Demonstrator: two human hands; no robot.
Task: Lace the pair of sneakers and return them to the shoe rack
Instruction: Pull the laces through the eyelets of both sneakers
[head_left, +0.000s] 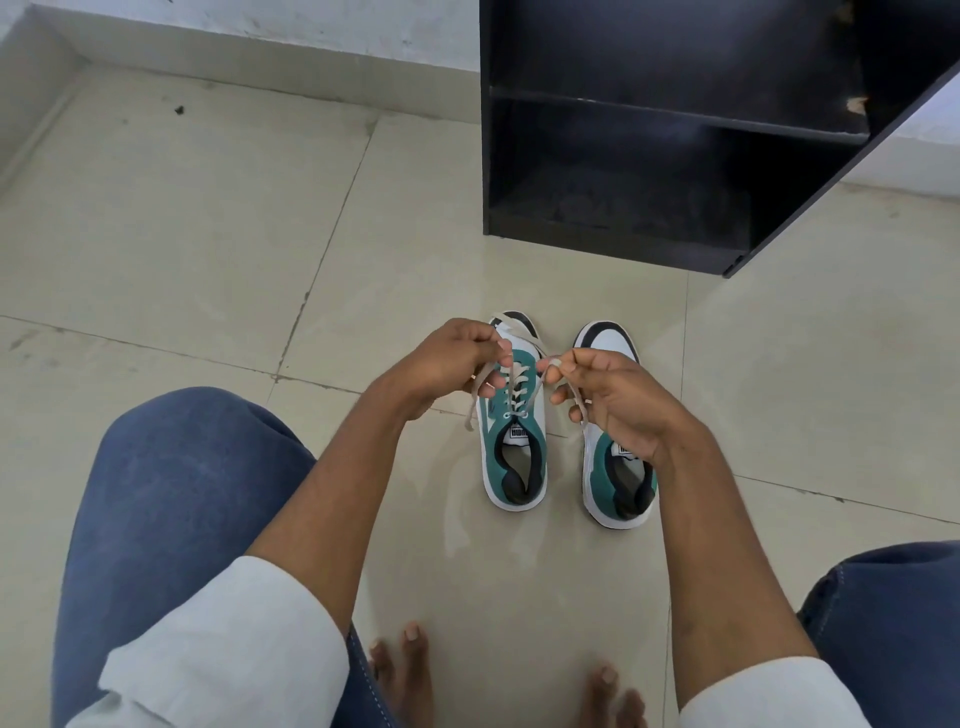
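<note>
Two teal-and-white sneakers stand side by side on the tiled floor (182, 234), toes toward the black shoe rack (675, 130) at the far right. The left hand (447, 358) pinches one end of the beige lace (514, 384) above the left sneaker (514, 457). The right hand (613, 400) pinches the other end, partly covering the right sneaker (613, 343), whose lacing probably cannot be judged.

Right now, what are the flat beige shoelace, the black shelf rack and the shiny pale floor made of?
The flat beige shoelace looks like woven fabric, probably cotton or polyester: it is limp and matte. The black shelf rack seems to be laminated board; a pale chip on one edge suggests wood fibre underneath. The shiny pale floor looks like glazed tile, with straight grout lines and soft reflections.
</note>
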